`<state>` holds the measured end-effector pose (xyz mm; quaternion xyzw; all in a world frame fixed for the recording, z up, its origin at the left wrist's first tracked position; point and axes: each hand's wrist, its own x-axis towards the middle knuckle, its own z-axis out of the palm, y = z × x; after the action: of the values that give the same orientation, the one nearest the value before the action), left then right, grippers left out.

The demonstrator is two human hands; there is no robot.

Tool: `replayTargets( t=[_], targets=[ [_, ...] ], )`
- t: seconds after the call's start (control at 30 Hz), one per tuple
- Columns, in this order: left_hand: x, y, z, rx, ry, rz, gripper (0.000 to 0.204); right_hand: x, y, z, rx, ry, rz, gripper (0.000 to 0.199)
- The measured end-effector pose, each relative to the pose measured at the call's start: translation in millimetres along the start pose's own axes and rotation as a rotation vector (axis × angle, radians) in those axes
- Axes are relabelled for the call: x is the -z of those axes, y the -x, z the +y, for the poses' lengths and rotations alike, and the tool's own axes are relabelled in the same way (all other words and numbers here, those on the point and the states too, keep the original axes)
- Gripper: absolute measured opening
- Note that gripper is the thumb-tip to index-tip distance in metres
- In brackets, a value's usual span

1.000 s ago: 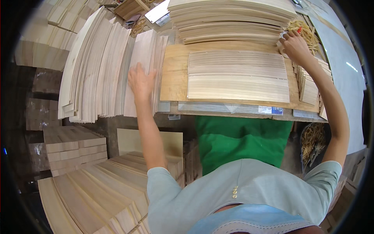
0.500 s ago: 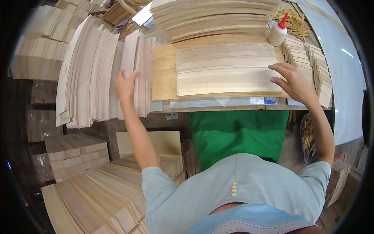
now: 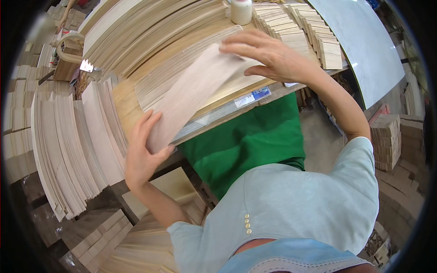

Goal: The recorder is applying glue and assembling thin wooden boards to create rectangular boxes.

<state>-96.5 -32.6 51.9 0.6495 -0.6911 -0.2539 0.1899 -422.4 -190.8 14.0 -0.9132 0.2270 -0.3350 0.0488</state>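
Worn items: a plain light grey-blue shirt with short sleeves, a front seam and four small, round, shiny yellowish buttons in line; a light blue face mask with a paler, dash-stitched border; plain green cloth over the lap, garment type undetermined. Left hand and right hand: bare.

The slanting slat is pale pinkish beige with fine lengthwise grain. Beneath it, the panel carries straight stripes of cream and greyish beige, on a honey-tan board. The bottle is milky white. A blue-and-white label stands out near the plain, deep green cloth. The shirt is pale grey-blue, its buttons golden; the mask is light blue, its whitish border dashed with dark stitch marks.
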Motion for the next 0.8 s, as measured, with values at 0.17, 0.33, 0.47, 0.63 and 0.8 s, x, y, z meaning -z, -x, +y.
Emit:
replayTargets(
  t=[0.17, 0.33, 0.47, 0.63, 0.8],
  targets=[
    [14.8, -55.4, 6.7, 0.112, 0.164, -0.358, 0.050, -4.8, 16.1, 24.0, -0.134, -0.148, -0.106, 0.028],
    [12.7, -63.2, -29.9, 0.040, -0.119, -0.132, 0.032, -7.2, 38.1, 51.7, -0.584, -0.318, -0.165, 0.016],
    [12.4, -58.9, -61.1, 0.116, -0.173, 0.156, 0.021, -17.7, 43.5, 64.7, -0.760, -0.357, -0.245, 0.018],
    [3.6, -61.7, -77.8, 0.055, -0.197, 0.198, 0.020, -20.3, 39.2, 63.4, -0.752, -0.361, -0.088, 0.020],
    [6.5, -59.3, -78.6, 0.086, -0.213, 0.193, 0.021, -18.9, 33.9, 56.8, -0.742, -0.288, -0.140, 0.022]
  ],
)
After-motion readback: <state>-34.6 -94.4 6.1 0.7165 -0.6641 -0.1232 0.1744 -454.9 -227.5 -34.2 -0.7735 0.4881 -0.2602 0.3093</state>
